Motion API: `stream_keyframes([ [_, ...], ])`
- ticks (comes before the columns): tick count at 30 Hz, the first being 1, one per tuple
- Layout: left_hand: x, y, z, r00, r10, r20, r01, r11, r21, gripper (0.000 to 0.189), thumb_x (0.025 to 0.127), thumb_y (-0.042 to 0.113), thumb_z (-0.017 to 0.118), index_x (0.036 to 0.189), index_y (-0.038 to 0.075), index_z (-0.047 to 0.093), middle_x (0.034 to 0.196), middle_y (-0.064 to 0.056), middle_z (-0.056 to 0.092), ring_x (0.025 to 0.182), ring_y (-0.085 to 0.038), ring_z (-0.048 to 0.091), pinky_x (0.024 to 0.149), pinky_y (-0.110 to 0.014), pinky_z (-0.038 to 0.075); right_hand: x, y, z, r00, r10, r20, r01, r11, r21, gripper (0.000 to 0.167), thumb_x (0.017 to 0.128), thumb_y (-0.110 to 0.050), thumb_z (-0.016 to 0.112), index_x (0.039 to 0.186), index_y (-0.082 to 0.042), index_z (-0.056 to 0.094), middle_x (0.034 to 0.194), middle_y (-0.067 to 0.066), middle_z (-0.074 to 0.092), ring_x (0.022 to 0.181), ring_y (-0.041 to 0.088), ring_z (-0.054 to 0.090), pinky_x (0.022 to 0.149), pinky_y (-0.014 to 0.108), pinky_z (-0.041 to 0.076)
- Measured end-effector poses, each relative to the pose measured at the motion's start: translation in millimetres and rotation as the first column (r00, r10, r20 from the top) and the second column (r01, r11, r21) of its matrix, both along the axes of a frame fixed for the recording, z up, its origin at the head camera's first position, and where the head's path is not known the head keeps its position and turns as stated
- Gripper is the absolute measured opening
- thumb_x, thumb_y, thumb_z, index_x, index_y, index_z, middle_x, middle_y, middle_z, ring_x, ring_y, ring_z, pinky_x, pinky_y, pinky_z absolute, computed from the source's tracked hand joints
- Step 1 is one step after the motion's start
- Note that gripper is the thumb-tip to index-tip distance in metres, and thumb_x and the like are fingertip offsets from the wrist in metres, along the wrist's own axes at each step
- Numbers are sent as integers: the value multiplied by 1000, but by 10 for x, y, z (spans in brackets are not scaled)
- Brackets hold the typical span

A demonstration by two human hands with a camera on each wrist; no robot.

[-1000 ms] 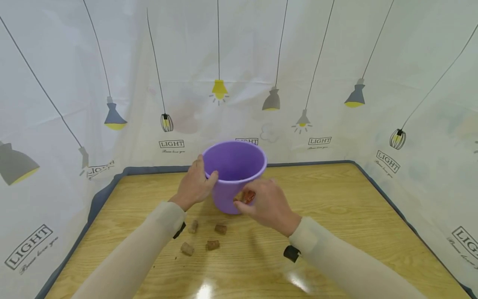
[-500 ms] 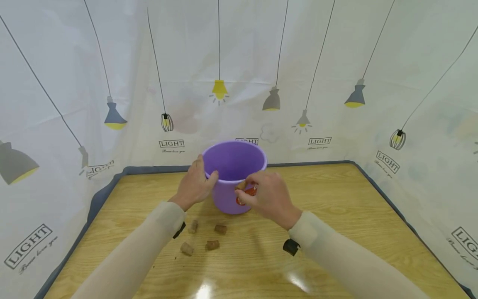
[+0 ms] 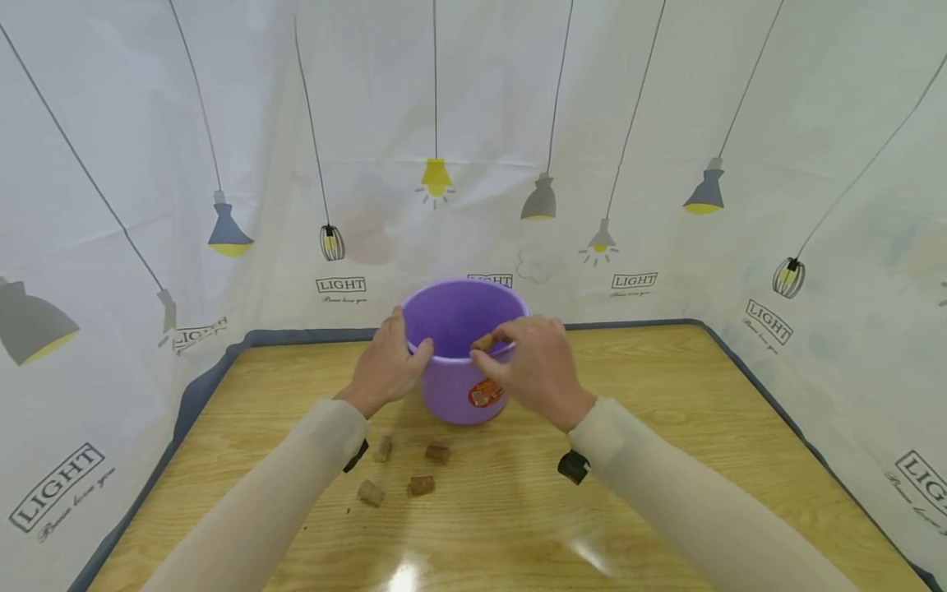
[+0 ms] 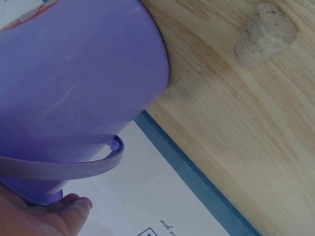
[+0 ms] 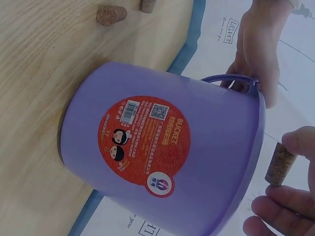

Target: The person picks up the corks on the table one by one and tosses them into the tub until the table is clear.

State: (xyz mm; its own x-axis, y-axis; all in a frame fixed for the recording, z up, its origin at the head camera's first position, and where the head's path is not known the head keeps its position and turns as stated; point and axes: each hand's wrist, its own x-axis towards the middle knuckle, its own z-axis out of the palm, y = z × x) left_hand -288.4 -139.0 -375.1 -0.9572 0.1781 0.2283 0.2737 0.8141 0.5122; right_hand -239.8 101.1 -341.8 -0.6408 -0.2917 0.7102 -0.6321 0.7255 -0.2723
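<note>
A purple plastic bucket [image 3: 447, 399] stands upright on the table, a red label [image 5: 147, 142] on its side. My left hand [image 3: 385, 362] grips the rim at the bucket's left, thumb at the front edge. In the left wrist view, its fingertips [image 4: 78, 209] show at the rim beside the bucket's handle [image 4: 59, 168]. Between thumb and fingers my right hand [image 3: 543, 366] pinches a brown cork [image 5: 281, 164], held at the height of the rim on the front right. Several other corks [image 3: 422, 485] lie on the table in front of the bucket.
The wooden table [image 3: 666, 460] has a dark blue border [image 3: 769, 411] along its back and sides. Behind it hangs a white cloth [image 3: 385, 107] printed with lamps. Small dark crumbs lie near the loose corks.
My right hand has risen with the cork from low in front of the bucket to the rim, uncovering the red label. The left hand and the loose corks have stayed put.
</note>
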Motion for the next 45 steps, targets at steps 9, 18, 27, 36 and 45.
stream_keyframes([
  [9, 0, -6, 0, 1000, -11, -5, 11, 1000, 9, 89, 103, 45, 44, 161, -8, 2, 160, -32, 27, 144, -47, 36, 116, -60, 35, -79, 5, 38, 999, -24, 40, 24, 1000, 4, 15, 85, -32, 82, 86, -18, 81, 80, -5, 76, 72, 18, 62, 69, 38, 41],
  [18, 1, -9, 5, 1000, -8, 2, 8, 1000, -1, 90, 102, 48, 42, 161, -8, 2, 161, -32, 26, 144, -46, 35, 117, -60, 35, -146, -19, 51, 994, -79, 73, 78, 997, 22, 16, 86, -35, 81, 88, -19, 81, 83, -7, 76, 77, 18, 62, 74, 38, 43],
  [27, -5, -10, -2, 1000, 2, 6, -2, 1000, -8, 91, 102, 50, 42, 161, -7, 3, 162, -31, 25, 145, -46, 34, 117, -59, 34, -235, -31, 40, 982, -128, 139, 122, 991, 50, 18, 87, -38, 79, 89, -20, 82, 85, -2, 77, 76, 20, 59, 74, 39, 42],
  [36, -4, -15, -5, 1000, 2, 12, -2, 1000, -4, 91, 102, 49, 42, 161, -7, 2, 161, -31, 26, 145, -46, 35, 117, -60, 34, -315, -54, 27, 954, -242, 177, 221, 967, 127, 26, 87, -43, 78, 89, -18, 83, 83, 1, 76, 77, 24, 57, 75, 41, 43],
  [45, -20, -12, -16, 1000, -3, 7, 3, 1000, 1, 90, 102, 49, 42, 161, -7, 3, 162, -31, 26, 145, -46, 35, 117, -60, 34, -337, -36, -46, 944, -279, 175, 256, 957, 139, 47, 91, -50, 72, 106, -6, 78, 106, 12, 69, 101, 32, 59, 89, 50, 46],
])
